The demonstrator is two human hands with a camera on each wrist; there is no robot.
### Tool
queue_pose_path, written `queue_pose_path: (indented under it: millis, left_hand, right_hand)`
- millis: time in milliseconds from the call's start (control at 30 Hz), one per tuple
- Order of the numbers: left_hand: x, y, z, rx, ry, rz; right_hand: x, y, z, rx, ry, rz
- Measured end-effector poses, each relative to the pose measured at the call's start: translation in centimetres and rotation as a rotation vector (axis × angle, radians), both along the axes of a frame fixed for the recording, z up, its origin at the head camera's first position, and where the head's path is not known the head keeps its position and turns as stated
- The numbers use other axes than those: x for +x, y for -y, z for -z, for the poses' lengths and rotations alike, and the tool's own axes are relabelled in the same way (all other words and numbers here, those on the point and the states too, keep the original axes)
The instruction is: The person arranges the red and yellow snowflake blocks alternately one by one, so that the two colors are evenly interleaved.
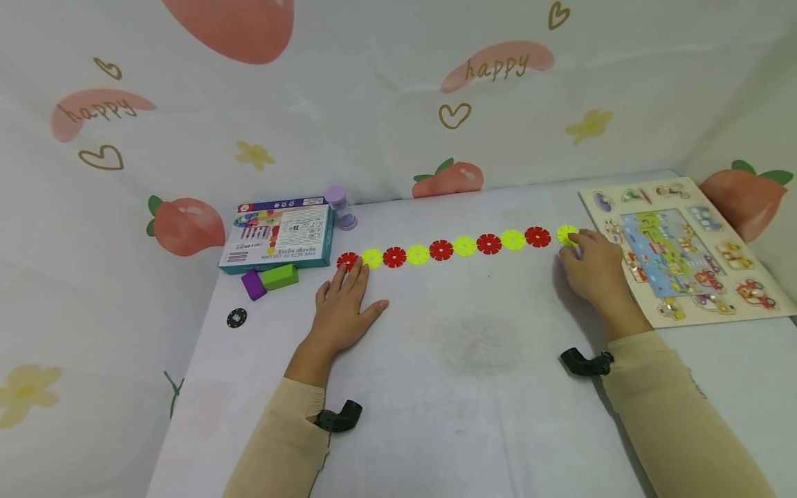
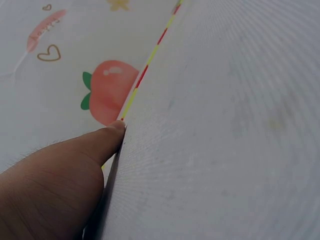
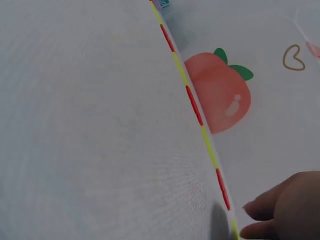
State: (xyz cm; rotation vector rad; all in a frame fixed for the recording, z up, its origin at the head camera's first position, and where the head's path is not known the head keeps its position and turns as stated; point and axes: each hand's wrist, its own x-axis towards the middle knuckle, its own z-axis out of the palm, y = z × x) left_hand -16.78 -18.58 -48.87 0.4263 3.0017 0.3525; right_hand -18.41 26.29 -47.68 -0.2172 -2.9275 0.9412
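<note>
A row of flat notched discs, red and yellow by turns, crosses the table. At its left end my left hand (image 1: 341, 317) lies palm down with fingers stretched, fingertips on the red disc (image 1: 346, 261) and at the edge of the yellow disc (image 1: 372, 259) beside it. My right hand (image 1: 594, 268) is at the other end, fingers bent loosely, fingertips touching the last yellow disc (image 1: 566, 234), which lies flat. A slightly wider gap parts that disc from its red neighbour (image 1: 537, 236). In the right wrist view, thumb and finger (image 3: 262, 206) stand apart beside the row.
Back left are a boxed set (image 1: 280, 238), a purple sand timer (image 1: 341, 207), a green block (image 1: 279, 277) and a purple block (image 1: 253, 285). A black round chip (image 1: 236, 317) lies nearer. A wooden picture puzzle board (image 1: 735, 304) is at the right, close to my right hand.
</note>
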Motion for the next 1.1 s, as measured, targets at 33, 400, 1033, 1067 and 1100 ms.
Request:
queue_pose_path:
  millis: [33,400,1033,1067,1100]
  left_hand:
    - [0.01,0.01,-0.02,0.001,0.001,0.0]
    - [0.0,-0.12,-0.04,-0.002,0.002,-0.002]
    - [0.14,-0.1,-0.23,0.007,-0.007,0.0]
    - [0.16,-0.09,-0.19,0.008,-0.008,0.0]
    - [0.17,-0.06,-0.13,0.008,-0.01,0.0]
  right_hand:
    - [-0.07,-0.02,0.13,0.033,0.008,-0.036]
    - [-0.13,-0.34,0.69,0.137,0.107,-0.189]
    - [-0.27,-0.84,0.98,0.127,0.079,-0.223]
    - [-0.28,-0.83,0.95,0.125,0.082,-0.223]
    - [-0.28,-0.8,0.91,0.123,0.083,-0.223]
